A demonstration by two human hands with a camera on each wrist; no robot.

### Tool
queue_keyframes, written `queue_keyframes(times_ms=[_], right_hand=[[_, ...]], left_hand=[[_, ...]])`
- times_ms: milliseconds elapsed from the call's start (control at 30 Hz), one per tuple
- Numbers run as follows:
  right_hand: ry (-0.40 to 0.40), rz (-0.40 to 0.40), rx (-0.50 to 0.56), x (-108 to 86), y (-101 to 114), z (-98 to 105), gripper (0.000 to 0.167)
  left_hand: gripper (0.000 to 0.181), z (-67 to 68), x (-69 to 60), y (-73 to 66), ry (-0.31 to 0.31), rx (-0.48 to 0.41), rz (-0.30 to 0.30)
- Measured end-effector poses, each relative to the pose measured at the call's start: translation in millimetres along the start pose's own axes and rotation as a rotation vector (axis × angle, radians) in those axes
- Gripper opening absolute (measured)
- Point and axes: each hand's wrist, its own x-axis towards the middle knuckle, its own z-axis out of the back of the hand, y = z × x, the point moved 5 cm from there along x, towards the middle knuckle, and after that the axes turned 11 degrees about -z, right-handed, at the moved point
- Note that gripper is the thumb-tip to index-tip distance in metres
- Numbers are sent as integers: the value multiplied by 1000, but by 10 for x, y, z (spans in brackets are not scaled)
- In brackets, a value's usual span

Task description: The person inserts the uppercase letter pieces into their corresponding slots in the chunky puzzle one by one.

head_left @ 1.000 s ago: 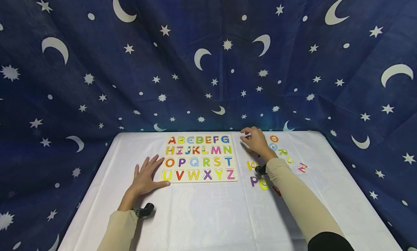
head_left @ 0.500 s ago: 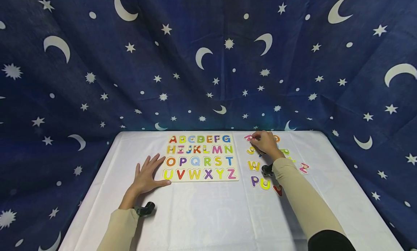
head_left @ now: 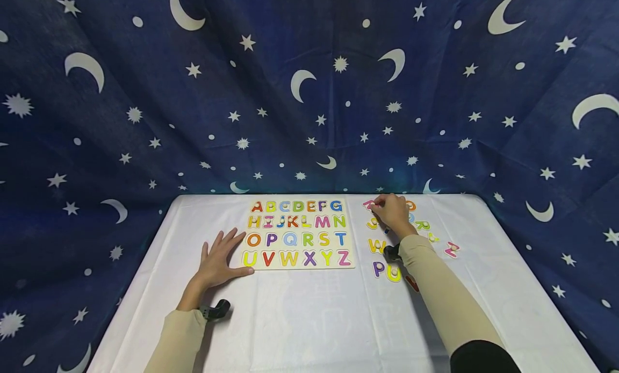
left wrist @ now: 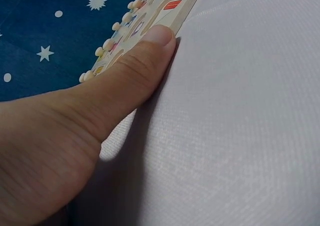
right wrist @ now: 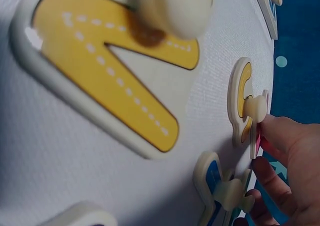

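In the head view, the letter board (head_left: pixel 300 268) lies left of the table's middle, with knobbed letters in its upper two rows. My left hand (head_left: pixel 215 265) is spread at its left side; the thumb (left wrist: pixel 145 61) rests on the near corner. With fingertips and thumb, my right hand (head_left: pixel 394 214) pinches a pink letter (head_left: pixel 367 204) at the far right part of the table. The right wrist view has the fingers of my right hand (right wrist: pixel 295 171) around that pink piece (right wrist: pixel 258 138), seen edge-on, beside a yellow S (right wrist: pixel 242 94).
Loose knobbed letters lie right of the board: a yellow W (head_left: pixel 375 246), purple P (head_left: pixel 378 269), yellow U (head_left: pixel 394 273), green R (head_left: pixel 423 225) and pink Z (head_left: pixel 452 249). A red V (head_left: pixel 412 283) is partly under the right forearm. A starry blue curtain (head_left: pixel 309 120) hangs behind the table.
My right hand has moved slightly right and its spread fingers have closed on the pink letter. Its wrist has since dipped a little left. The left hand stays on the board's edge.
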Motion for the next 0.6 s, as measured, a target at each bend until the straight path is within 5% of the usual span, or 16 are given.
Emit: queue_keyframes(times_ms=[267, 600], right_hand=[[-13, -2, -3, 0, -15, 0, 22], [-32, 129, 82, -154, 272, 146, 21]], left_hand=[[108, 1, 7, -18, 0, -4, 0], [109, -10, 2, 14, 10, 11, 14]])
